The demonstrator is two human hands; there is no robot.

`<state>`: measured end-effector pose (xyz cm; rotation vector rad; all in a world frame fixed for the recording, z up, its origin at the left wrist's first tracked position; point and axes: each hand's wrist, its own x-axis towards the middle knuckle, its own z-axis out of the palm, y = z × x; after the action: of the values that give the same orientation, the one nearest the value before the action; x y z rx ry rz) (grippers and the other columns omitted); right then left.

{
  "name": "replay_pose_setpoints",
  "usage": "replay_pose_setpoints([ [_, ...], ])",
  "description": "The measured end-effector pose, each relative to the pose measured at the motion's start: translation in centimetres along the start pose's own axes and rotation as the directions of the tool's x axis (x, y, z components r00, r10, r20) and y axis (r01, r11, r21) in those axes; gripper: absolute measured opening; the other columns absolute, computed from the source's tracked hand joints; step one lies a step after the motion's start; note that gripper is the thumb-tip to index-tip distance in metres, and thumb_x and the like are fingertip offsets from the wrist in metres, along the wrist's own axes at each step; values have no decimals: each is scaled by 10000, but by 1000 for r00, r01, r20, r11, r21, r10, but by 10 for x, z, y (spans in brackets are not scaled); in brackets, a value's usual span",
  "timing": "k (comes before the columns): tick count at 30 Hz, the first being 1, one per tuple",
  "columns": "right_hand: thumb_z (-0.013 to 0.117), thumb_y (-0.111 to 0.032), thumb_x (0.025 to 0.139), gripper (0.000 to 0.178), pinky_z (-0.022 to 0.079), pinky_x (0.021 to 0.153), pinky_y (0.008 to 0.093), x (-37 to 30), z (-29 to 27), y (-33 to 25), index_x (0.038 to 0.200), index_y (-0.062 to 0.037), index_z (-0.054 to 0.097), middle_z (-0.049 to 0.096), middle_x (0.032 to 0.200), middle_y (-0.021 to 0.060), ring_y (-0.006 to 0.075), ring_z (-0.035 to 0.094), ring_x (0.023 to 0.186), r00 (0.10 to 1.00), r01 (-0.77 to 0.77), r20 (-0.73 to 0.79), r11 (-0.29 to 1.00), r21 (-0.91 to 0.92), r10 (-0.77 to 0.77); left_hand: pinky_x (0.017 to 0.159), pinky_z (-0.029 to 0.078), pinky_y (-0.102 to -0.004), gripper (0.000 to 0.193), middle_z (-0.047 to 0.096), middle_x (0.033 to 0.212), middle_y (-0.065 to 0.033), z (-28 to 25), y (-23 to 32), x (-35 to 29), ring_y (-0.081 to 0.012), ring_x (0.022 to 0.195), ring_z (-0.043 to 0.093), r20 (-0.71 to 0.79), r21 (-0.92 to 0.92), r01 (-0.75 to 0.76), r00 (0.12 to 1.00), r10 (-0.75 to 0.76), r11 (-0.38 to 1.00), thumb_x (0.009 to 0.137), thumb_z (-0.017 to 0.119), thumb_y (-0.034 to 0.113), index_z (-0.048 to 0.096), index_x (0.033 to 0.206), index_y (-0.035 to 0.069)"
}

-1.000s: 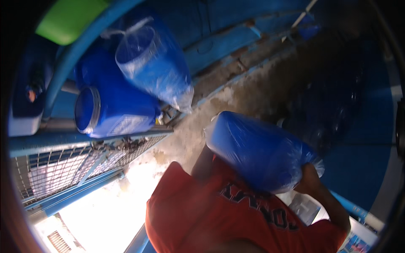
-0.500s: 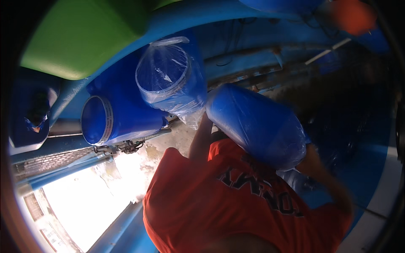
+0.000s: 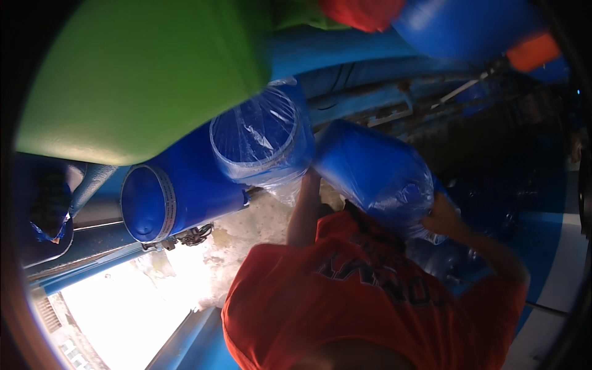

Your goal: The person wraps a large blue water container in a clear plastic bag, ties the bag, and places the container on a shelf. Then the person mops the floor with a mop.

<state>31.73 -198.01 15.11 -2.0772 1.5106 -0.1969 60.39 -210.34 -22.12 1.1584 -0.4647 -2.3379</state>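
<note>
A blue plastic drum wrapped in clear film lies tilted across the front of my red shirt, held between both hands. My left hand is at its left end, with its fingers mostly hidden behind the drum. My right hand is closed on the right end, where the film is bunched. Just left of my left hand is another film-wrapped blue drum, with the plastic gathered over its end. Farther left lies a bare blue drum with a pale band round its rim.
A large green plastic container fills the upper left. Blurred at the top right are a blue rounded thing and an orange thing. A glaring bright opening is at lower left. Dark film-wrapped shapes lie at right.
The view has shifted, and the green container covers more of the upper left. Red and blue things now show at the top right. The drum stays between my hands.
</note>
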Motion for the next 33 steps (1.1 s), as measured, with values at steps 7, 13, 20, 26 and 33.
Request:
replay_pose_setpoints([
  [7, 696, -159, 727, 305, 534, 743, 426, 9, -14, -17, 948, 50, 673, 679, 900, 261, 403, 672, 850, 999, -16, 32, 1000, 26, 15, 1029, 435, -430, 622, 555, 1342, -200, 7, -7, 10, -314, 1200, 565, 23, -19, -3, 1000, 3, 1000, 1002, 325, 516, 526, 1336, 31],
  [13, 711, -141, 793, 329, 524, 850, 363, 32, -30, -33, 1076, 20, 665, 705, 1014, 143, 260, 672, 943, 1000, -1, 13, 949, 315, -3, 1036, 430, -433, 639, 548, 1356, -203, 12, -15, 9, -315, 1209, 560, -22, -84, -33, 999, 31, 996, 1004, 316, 531, 521, 1346, 31],
  [20, 696, -71, 834, 316, 534, 802, 323, 62, -76, -5, 1126, 32, 634, 696, 1023, 111, 190, 662, 906, 933, 39, 272, 819, 572, -234, 1045, 423, -436, 660, 539, 1371, -207, 43, -16, 10, -316, 1219, 554, -144, -204, -130, 984, 101, 970, 1006, 306, 549, 514, 1358, 32],
  [26, 668, -50, 866, 259, 470, 551, 260, 118, -87, 10, 1118, 3, 644, 675, 926, 86, 106, 606, 696, 872, -170, 359, 483, 859, -332, 1052, 417, -439, 677, 532, 1384, -211, 65, -14, 14, -318, 1228, 549, -188, -296, -240, 964, 190, 925, 1007, 297, 564, 508, 1368, 32],
  [33, 672, -284, 925, 207, 414, 522, 232, 211, -94, -19, 864, -89, 639, 522, 618, -6, 87, 489, 534, 904, -343, 418, 431, 834, -90, 1061, 411, -442, 697, 524, 1400, -214, 56, -20, -7, -319, 1238, 543, -230, -409, -352, 933, 278, 842, 1009, 286, 582, 501, 1380, 32],
])
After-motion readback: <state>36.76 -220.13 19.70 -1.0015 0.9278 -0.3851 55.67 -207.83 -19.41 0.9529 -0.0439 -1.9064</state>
